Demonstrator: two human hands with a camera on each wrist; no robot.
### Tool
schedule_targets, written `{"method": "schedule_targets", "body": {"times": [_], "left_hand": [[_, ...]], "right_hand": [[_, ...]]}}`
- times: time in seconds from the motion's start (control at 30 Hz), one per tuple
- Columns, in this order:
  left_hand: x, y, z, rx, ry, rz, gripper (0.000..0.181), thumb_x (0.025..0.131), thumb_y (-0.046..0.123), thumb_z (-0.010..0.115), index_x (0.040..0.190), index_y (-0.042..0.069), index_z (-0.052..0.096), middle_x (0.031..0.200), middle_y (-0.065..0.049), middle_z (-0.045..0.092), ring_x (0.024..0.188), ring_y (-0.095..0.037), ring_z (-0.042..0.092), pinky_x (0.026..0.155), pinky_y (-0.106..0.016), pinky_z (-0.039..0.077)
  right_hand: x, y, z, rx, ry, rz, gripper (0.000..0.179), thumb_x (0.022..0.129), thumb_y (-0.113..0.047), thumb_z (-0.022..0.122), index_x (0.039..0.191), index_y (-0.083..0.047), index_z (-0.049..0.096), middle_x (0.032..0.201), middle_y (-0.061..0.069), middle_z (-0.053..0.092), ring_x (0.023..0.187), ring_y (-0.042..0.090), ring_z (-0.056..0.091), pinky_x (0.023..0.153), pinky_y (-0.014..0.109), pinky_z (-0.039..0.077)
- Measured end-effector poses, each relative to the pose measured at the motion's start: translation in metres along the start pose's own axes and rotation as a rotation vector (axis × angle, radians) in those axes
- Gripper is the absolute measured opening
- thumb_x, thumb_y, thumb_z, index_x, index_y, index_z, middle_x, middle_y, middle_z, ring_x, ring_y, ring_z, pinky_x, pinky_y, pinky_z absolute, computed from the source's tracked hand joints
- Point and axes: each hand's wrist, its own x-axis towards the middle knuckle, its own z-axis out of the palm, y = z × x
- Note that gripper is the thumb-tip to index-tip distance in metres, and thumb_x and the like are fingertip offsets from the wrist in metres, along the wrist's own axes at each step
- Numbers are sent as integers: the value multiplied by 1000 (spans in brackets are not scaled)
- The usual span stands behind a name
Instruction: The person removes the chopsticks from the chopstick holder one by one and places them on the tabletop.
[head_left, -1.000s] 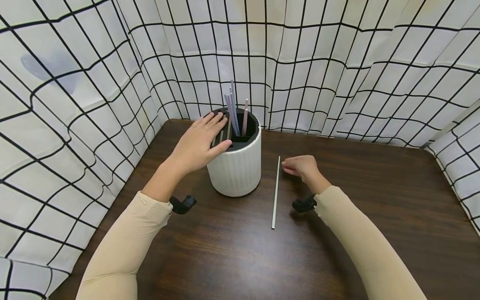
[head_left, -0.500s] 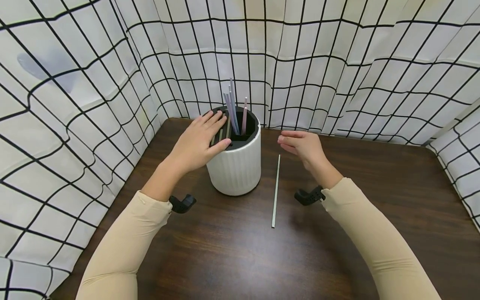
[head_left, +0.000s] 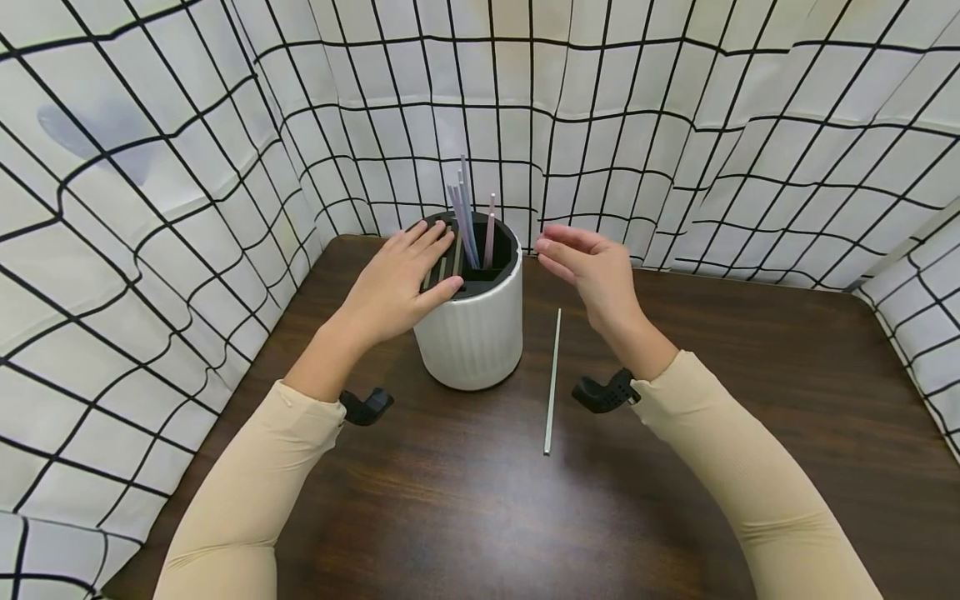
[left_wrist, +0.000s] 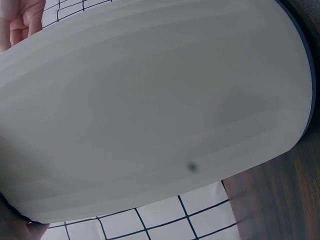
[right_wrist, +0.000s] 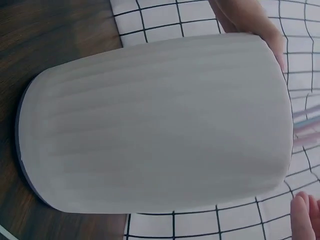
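Observation:
A white ribbed pen holder (head_left: 472, 346) with a black divided insert stands upright on the table. My left hand (head_left: 393, 287) lies over its left top edge, fingers straight and spread. Several thin lilac sticks (head_left: 465, 225) and pink sticks (head_left: 491, 233) lean inside it. Just right of the rim is my right hand (head_left: 596, 275), raised, its fingers loosely bent with nothing between them. Below it a pale green stick (head_left: 552, 383) lies on the table. The holder's wall (right_wrist: 160, 125) fills most of the right wrist view, with right fingertips (right_wrist: 301, 220) at the lower corner.
The dark wooden table (head_left: 450, 517) spreads to the front and right. A white cloth with black grid lines (head_left: 615, 150) hangs close behind the holder and along both sides. Black wrist cameras (head_left: 603, 392) stick out below each wrist.
My right hand has risen from beside the pale green stick and moved up and left to near the holder's rim. The left hand and the stick have stayed in place.

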Motion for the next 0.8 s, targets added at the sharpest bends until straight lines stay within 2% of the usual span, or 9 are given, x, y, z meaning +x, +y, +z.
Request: {"method": "schedule_targets", "body": {"times": [0.2,0.33,0.57,0.8], "left_hand": [[-1,-1,0,3,0,0,70,102,51,43,157,9,30,165,-12,24,156,-31,14,128,-49,11],[-1,-1,0,-5,-3,-5,71,102,52,43,157,10,30,165,-11,23,156,-30,14,128,-49,10],[0,-1,-1,-7,-7,-16,71,102,53,42,157,10,32,165,-11,24,156,-31,14,127,-51,12],[0,-1,-1,-9,-11,-17,71,102,53,42,157,10,31,165,-10,24,156,-30,14,127,-50,12]], "right_hand": [[-3,-2,13,-121,-16,-127,36,87,-9,76,121,3,69,101,-3,75,95,6,71,90,23,58],[-4,-2,22,-214,-38,-206,35,85,-11,78,118,-1,72,108,3,76,98,6,71,92,25,57],[-6,-5,33,-326,-91,-268,34,85,-12,78,118,-4,73,113,11,75,104,11,70,88,24,58],[-2,-2,39,-363,-101,-329,31,85,-11,78,115,-4,75,110,12,76,105,12,69,86,23,56]]}}
